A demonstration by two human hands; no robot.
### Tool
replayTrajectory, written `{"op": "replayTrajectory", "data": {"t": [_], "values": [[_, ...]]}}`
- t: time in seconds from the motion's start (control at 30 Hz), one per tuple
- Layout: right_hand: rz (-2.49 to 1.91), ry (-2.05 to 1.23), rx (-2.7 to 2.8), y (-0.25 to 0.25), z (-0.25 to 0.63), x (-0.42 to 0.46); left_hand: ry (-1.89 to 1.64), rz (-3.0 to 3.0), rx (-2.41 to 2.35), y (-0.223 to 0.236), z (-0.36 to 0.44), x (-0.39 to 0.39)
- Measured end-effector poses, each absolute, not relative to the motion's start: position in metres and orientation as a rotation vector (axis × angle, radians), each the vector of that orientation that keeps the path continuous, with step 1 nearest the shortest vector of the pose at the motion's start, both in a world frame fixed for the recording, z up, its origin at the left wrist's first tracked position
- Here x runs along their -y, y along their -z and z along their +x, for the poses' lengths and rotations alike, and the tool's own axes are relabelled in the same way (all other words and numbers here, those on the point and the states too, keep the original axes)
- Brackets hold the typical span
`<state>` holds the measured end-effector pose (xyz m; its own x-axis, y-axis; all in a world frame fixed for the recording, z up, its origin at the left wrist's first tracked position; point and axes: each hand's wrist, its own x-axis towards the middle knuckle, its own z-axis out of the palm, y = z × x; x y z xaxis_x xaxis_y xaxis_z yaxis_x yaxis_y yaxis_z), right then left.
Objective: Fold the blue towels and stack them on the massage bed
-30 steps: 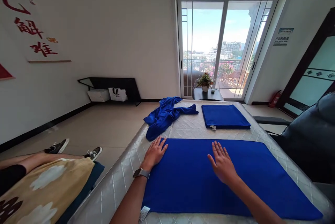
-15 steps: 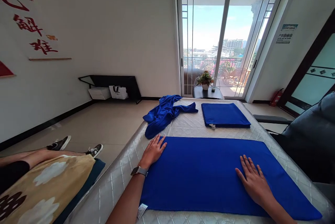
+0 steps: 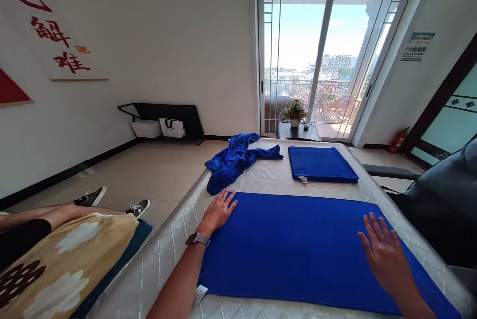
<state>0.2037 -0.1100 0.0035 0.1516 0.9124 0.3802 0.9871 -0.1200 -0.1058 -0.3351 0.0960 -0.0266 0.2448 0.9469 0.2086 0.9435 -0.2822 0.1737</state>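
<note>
A blue cloth (image 3: 290, 249) lies spread flat on the white quilted mattress (image 3: 261, 172), with a white label (image 3: 200, 294) at its near left corner. My left hand (image 3: 219, 209) rests open on the cloth's far left corner, fingers extended. My right hand (image 3: 385, 254) is over the right part of the cloth, open with the fingers stretched out; I cannot tell whether it touches the fabric. Beyond the spread cloth, a crumpled blue cloth (image 3: 238, 160) lies at the left, and a folded stack of blue cloth (image 3: 322, 164) sits at the right.
At the left, another person's legs (image 3: 63, 214) stretch out beside a tan patterned cover (image 3: 82, 259). A black chair (image 3: 443, 199) stands close on the right. Past the mattress's far end is a small table (image 3: 298, 132) with a potted plant (image 3: 295, 111), before glass sliding doors.
My right hand has moved to the right across the spread cloth, toward its right edge. My left hand stays at the far left corner. The view has shifted slightly.
</note>
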Motion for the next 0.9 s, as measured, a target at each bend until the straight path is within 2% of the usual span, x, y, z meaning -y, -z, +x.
{"op": "replayTrajectory", "data": {"t": [0.13,0.23,0.43,0.67,0.9], "values": [[-1.878,-0.069,2.127,-0.036,0.074,0.091,-0.451,2.476,-1.875,0.026,-0.335,-0.095],[-1.625,-0.317,2.308,-0.040,-0.010,0.080,-0.448,2.468,-1.874,0.024,-0.334,-0.094],[-1.471,-0.566,2.402,-0.017,-0.086,0.065,-0.489,2.493,-1.879,0.025,-0.333,-0.093],[-1.725,-0.514,2.358,-0.008,-0.016,0.077,-0.494,2.483,-1.860,0.026,-0.335,-0.094],[-2.209,-0.215,2.017,0.039,0.160,0.103,-0.465,2.454,-1.875,0.024,-0.335,-0.095]]}}
